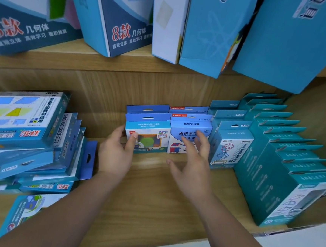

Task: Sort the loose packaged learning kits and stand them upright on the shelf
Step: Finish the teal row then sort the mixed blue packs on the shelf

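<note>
- Shelf (152, 191): wooden board with a wooden back panel, carrying everything listed below.
- Maths box (151, 129): small and blue, with a hang tab. It stands upright at the middle of the shelf, with a twin box (147, 107) upright right behind it.
- Your left hand (116, 150): grasps the maths box at its left edge. Your thumb lies curled on the front face and the other fingers go round the side.
- Area box (187, 125): blue and white, upright, side by side with the maths box and touching it. A second box of the kind (189, 108) stands behind it.
- Your right hand (192, 161): released, fingers spread and holding nothing, in front of the area box. You cannot tell whether the fingertips touch it.
- Frame-drawing box (233, 143): upright just right of the area box, with more of its kind behind.
- Teal boxes (273, 162): a long upright row at the right, running from the back panel to the front edge.
- Pile of flat boxes (20, 122): at the left, lying flat and stacked unevenly, with some leaning beside it.
- Loose box (24, 211): lying flat at the front left edge.
- Large boxes (123, 21): standing tilted on the board above.
</note>
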`<state>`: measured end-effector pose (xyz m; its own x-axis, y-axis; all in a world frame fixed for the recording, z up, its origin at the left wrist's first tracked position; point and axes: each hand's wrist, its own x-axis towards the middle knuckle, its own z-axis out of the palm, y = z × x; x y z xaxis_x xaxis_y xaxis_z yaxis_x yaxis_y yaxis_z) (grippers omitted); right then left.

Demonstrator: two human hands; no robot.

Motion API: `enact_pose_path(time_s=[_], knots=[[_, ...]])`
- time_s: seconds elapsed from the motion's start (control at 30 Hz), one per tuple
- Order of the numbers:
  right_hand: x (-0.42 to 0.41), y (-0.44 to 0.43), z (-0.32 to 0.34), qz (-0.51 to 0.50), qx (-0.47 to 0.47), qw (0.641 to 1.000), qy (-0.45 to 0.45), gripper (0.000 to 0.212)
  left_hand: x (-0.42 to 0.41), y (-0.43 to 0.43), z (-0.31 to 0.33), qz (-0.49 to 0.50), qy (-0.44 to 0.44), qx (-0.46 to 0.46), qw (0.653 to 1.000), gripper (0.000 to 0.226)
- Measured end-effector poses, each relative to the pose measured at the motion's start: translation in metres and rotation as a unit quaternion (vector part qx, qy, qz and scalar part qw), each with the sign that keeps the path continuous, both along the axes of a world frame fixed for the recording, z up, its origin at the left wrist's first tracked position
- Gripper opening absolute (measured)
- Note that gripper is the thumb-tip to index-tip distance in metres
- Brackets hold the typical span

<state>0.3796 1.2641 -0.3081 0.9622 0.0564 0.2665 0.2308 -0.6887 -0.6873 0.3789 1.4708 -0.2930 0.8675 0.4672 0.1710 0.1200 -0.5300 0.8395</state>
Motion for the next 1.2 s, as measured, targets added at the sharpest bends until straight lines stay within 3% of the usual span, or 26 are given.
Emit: enact_pose_path(time_s=[0.13, 0.37, 0.57, 0.7, 0.83, 0.93, 1.07, 1.2], knots=[[-0.001, -0.002, 0.001, 0.003, 0.006, 1.0, 0.001, 0.062, 0.001, 0.003, 0.002, -0.009, 0.009, -0.011, 1.0, 0.036], [-0.012, 0.013, 0.003, -0.001, 0.03, 0.999, -0.038, 0.049, -0.035, 0.012, 0.003, -0.062, 0.02, 0.008, 0.998, 0.056], [-0.044, 0.068, -0.014, 0.094, 0.069, 0.993, 0.011, 0.04, -0.119, 0.052, 0.005, -0.145, 0.022, 0.045, 0.988, 0.043], [-0.076, 0.117, -0.018, 0.19, -0.037, 0.977, 0.089, 0.06, -0.167, 0.099, 0.002, -0.112, 0.04, 0.089, 0.989, 0.036], [-0.105, 0.156, -0.018, 0.211, -0.143, 0.96, 0.112, 0.084, -0.205, 0.143, -0.006, -0.049, 0.043, 0.149, 0.987, 0.037], [-0.122, 0.175, -0.02, 0.199, -0.148, 0.961, 0.12, 0.082, -0.222, 0.167, -0.013, -0.005, 0.096, 0.153, 0.984, 0.051], [-0.142, 0.186, -0.022, 0.167, -0.181, 0.961, 0.123, 0.081, -0.232, 0.178, -0.018, -0.028, 0.177, 0.115, 0.977, 0.073], [-0.161, 0.191, -0.024, 0.154, -0.212, 0.955, 0.137, 0.082, -0.233, 0.18, -0.022, -0.007, 0.169, 0.045, 0.985, 0.066]])
